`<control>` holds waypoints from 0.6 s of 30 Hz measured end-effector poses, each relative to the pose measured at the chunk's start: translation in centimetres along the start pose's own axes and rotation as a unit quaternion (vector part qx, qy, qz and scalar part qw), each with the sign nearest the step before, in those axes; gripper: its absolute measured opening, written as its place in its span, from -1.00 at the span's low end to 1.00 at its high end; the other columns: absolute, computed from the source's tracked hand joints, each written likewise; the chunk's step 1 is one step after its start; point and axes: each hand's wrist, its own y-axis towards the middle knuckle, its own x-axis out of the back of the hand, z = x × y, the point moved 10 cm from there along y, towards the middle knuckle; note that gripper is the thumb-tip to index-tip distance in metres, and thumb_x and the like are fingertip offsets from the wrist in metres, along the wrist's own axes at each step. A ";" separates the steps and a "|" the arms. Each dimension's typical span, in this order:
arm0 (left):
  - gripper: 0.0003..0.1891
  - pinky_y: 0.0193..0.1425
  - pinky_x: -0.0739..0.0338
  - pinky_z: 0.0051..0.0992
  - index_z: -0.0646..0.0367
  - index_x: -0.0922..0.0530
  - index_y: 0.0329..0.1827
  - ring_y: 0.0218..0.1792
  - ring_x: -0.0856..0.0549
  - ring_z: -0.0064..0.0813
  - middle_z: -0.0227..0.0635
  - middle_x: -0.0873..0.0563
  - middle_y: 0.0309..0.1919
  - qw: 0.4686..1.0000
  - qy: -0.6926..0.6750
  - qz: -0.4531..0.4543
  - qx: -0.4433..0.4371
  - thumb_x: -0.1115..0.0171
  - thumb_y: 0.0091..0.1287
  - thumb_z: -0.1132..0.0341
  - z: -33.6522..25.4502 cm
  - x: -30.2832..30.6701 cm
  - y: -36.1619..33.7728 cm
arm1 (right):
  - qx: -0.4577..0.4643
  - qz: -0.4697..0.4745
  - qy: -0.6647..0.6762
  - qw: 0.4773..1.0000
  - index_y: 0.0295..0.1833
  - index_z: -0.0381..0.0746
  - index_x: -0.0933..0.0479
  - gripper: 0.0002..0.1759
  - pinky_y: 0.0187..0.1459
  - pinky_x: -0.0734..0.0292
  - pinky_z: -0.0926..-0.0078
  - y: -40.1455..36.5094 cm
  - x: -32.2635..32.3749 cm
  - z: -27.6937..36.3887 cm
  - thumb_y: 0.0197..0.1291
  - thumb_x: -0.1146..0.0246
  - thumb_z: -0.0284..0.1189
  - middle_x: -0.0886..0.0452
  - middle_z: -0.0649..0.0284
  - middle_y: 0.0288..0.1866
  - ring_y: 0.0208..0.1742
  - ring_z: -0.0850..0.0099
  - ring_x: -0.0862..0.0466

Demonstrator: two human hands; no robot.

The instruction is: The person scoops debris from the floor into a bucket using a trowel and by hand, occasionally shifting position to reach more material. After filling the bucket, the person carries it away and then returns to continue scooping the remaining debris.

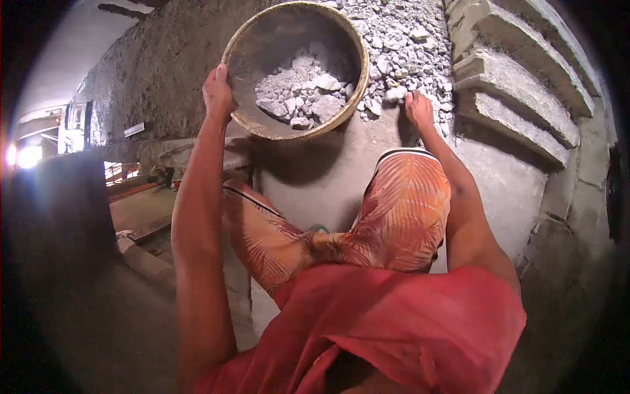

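Note:
A wide round tub (363,65) with a worn, pale rim is tipped toward me, and grey rubble (308,92) lies in its bottom. My left hand (217,93) grips the tub's left rim, with the thumb over the edge and the other fingers mostly hidden behind it. To the right of the tub, my right hand (420,110) is low over the loose stones, its fingers curled. A pale stone (396,94) sits at its fingertips and looks pinched there. A heap of broken grey stones (410,49) spreads beyond the tub and this hand.
Rough concrete steps (518,92) rise on the right, beside the heap. A rough wall (170,59) stands at the left behind the tub. Concrete floor (485,177) lies around my knees. Farther left is a lower ledge (141,210) near a bright opening.

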 end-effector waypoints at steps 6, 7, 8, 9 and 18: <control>-0.57 0.06 -0.45 -0.36 0.29 -0.58 0.09 -0.06 -0.63 -0.32 -0.16 -0.69 -0.07 0.998 -0.055 -0.010 0.014 -0.07 0.40 0.10 -0.3 -0.1 -0.8 | 0.042 0.004 -0.009 0.999 -0.24 -0.34 -0.47 -0.60 -0.19 -0.48 -0.04 0.2 6.6 1.6 0.33 -0.04 -0.17 -0.58 -0.22 -0.36 -0.27 -0.19 -0.60; -0.57 0.06 -0.45 -0.36 0.29 -0.58 0.09 -0.06 -0.63 -0.32 -0.16 -0.69 -0.07 0.998 -0.065 -0.013 0.012 -0.07 0.40 0.10 -0.4 0.0 -0.7 | 0.052 -0.006 -0.021 0.998 -0.26 -0.34 -0.47 -0.60 -0.20 -0.47 -0.03 0.3 8.7 2.8 0.34 -0.05 -0.17 -0.57 -0.23 -0.36 -0.27 -0.19 -0.59; -0.57 0.06 -0.46 -0.36 0.28 -0.59 0.09 -0.06 -0.64 -0.31 -0.16 -0.69 -0.07 0.999 -0.042 -0.018 0.001 -0.07 0.39 0.10 -0.5 0.0 -0.7 | 0.079 -0.015 -0.033 0.996 -0.25 -0.34 -0.47 -0.61 -0.20 -0.47 -0.03 0.6 10.7 3.9 0.34 -0.04 -0.17 -0.57 -0.22 -0.36 -0.27 -0.19 -0.59; -0.58 0.06 -0.46 -0.35 0.27 -0.60 0.08 -0.05 -0.64 -0.30 -0.16 -0.70 -0.06 1.000 -0.017 -0.023 -0.008 -0.07 0.39 0.10 -0.5 0.2 -0.6 | 0.106 -0.022 -0.045 0.993 -0.25 -0.34 -0.47 -0.61 -0.21 -0.47 -0.02 0.8 12.5 4.8 0.34 -0.04 -0.17 -0.57 -0.22 -0.36 -0.27 -0.19 -0.58; -0.73 -0.10 -0.49 -0.18 0.20 -0.63 -0.26 -0.14 -0.64 -0.10 -0.01 -0.66 -0.22 0.963 0.233 0.078 -0.112 -0.01 0.37 0.23 -3.9 -1.1 -2.1 | 0.249 0.014 -0.187 0.950 -0.17 -0.27 -0.48 -0.66 -0.19 -0.41 0.03 0.7 25.9 19.0 0.33 -0.10 -0.18 -0.54 -0.11 -0.34 -0.23 -0.11 -0.54</control>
